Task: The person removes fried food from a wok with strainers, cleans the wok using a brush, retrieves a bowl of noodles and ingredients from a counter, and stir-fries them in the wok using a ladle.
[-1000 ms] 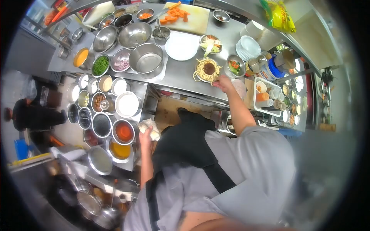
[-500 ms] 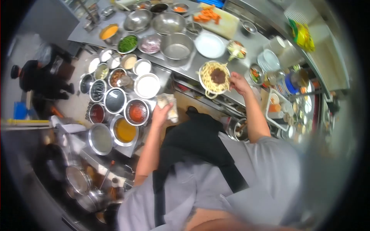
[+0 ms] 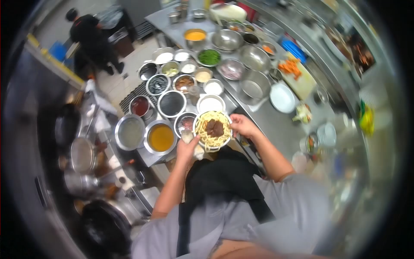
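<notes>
In front of my apron I hold a bowl of noodles (image 3: 206,140), thick and pale, topped with a heap of dark brown sauce or meat. My right hand (image 3: 244,126) is closed on the bowl's right rim. My left hand (image 3: 187,150) is closed round a folded, stained cloth (image 3: 199,152) and is at the bowl's left side; whether its fingers bear the bowl is hidden. Just beyond the bowl lies a pot of white contents (image 3: 211,103). A pan with red contents (image 3: 184,122) is partly covered by the bowl and my left hand.
Left of me, several pots of sauces surround a pan of orange-brown liquid (image 3: 160,137). Along the steel counter stand metal bowls, a white plate (image 3: 283,97) and a cutting board (image 3: 303,84) with orange pieces. Pans (image 3: 83,154) crowd the stove side. Another person (image 3: 88,36) stands far left.
The noodle bowl has moved left, from over the counter edge to in front of me, in my right hand. My left hand with the cloth has met its left side. My view has turned left.
</notes>
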